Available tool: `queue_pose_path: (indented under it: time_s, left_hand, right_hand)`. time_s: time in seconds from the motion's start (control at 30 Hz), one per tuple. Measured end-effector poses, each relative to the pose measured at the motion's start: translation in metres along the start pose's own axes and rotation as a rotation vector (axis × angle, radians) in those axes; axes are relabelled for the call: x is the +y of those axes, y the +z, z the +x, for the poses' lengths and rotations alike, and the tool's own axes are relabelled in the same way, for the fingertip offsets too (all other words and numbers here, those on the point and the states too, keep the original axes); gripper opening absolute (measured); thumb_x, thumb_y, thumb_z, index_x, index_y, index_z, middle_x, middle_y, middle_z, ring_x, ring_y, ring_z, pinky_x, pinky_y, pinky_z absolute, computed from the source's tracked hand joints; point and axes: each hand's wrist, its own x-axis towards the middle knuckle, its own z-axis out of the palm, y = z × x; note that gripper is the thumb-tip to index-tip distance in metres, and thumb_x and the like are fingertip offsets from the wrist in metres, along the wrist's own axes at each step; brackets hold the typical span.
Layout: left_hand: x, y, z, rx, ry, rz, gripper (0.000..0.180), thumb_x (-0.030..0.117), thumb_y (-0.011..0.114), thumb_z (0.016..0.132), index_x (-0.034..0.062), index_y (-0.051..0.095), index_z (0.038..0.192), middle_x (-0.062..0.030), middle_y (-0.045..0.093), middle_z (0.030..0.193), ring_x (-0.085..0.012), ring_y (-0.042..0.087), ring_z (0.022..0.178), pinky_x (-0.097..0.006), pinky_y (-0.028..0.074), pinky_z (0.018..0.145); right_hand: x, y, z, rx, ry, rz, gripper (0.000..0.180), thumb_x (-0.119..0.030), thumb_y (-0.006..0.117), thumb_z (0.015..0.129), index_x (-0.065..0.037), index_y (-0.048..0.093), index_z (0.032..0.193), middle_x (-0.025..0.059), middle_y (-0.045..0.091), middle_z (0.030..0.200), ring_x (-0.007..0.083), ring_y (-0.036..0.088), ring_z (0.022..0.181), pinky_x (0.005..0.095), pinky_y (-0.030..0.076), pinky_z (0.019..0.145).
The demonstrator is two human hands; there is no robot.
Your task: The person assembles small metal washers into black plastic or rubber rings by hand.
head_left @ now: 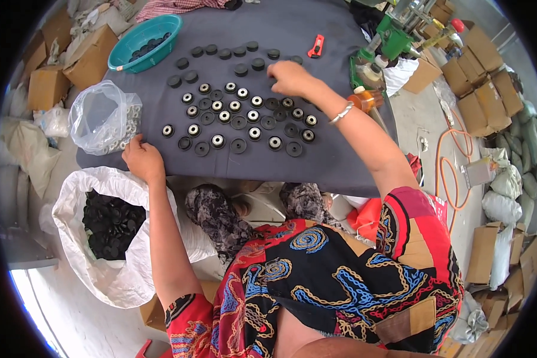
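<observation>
My left hand (143,160) is at the table's left edge, fingers curled and closed beside a clear plastic bag (98,113) of small metal bearings (118,143). Whatever those fingers hold is hidden. Farther off to the right, my right hand (289,79) is closed above the table, near a round black plastic wheel (258,64); I cannot make out anything in its grip. Between the hands stand several black wheels, some with a shiny bearing in the centre (235,106) and others with a bare hub (238,146). Plain black caps or wheels (191,76) form loose rows behind them.
A teal basin (161,30) holding black parts stands at the far left of the grey-covered table (340,161). A red utility knife (317,46) lies at the far right, near a green hand press (394,36). Beside my left arm sits a white sack (71,200) of black parts.
</observation>
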Motion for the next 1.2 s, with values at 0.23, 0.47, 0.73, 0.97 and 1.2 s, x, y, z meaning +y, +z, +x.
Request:
queue_pose_path:
  time_s: [0.23,0.47,0.73,0.97,1.2]
  left_hand:
    - [-0.001,-0.001,0.000,0.006,0.028,-0.008,0.022,0.006,0.053,0.078,0.0082,0.068,0.092,-0.0073,0.066,0.095,-0.0300,0.056,0.095,-0.041,0.047,0.082]
    - [-0.003,0.000,0.001,-0.001,0.018,-0.003,0.022,0.006,0.053,0.077,0.0090,0.069,0.092,-0.0074,0.066,0.095,-0.0302,0.056,0.094,-0.042,0.047,0.081]
    - [-0.002,0.001,0.000,0.007,0.034,0.000,0.022,0.007,0.052,0.077,0.0087,0.069,0.092,-0.0079,0.066,0.095,-0.0315,0.056,0.094,-0.042,0.047,0.082]
    - [-0.002,-0.001,0.000,-0.003,0.009,-0.026,0.022,0.007,0.053,0.078,0.0090,0.069,0.092,-0.0077,0.066,0.095,-0.0311,0.056,0.094,-0.042,0.047,0.081]
    - [-0.001,-0.001,0.000,0.014,0.017,-0.022,0.020,0.007,0.054,0.077,0.0091,0.069,0.090,-0.0077,0.066,0.094,-0.0309,0.056,0.094,-0.042,0.048,0.081]
  right_hand:
    - [0.077,-0.021,-0.036,0.102,0.177,0.243,0.035,-0.011,0.072,0.067,-0.003,0.065,0.101,0.0163,0.067,0.094,0.0312,0.064,0.091,0.0395,0.050,0.080]
    - [0.079,-0.002,-0.037,0.053,0.141,0.324,0.043,-0.002,0.072,0.068,-0.006,0.065,0.110,0.0135,0.068,0.100,0.0276,0.064,0.096,0.0360,0.049,0.085]
    - [0.081,-0.005,-0.031,-0.005,0.120,0.258,0.042,-0.004,0.073,0.067,-0.007,0.066,0.108,0.0122,0.068,0.100,0.0288,0.064,0.095,0.0365,0.050,0.084]
    - [0.095,-0.001,-0.027,0.015,0.147,0.213,0.041,-0.006,0.075,0.067,-0.005,0.065,0.107,0.0122,0.069,0.100,0.0271,0.065,0.094,0.0352,0.050,0.083]
    - [0.047,-0.013,-0.040,0.178,0.105,-0.086,0.028,-0.010,0.063,0.074,-0.006,0.066,0.102,0.0152,0.067,0.096,0.0321,0.063,0.094,0.0439,0.051,0.081]
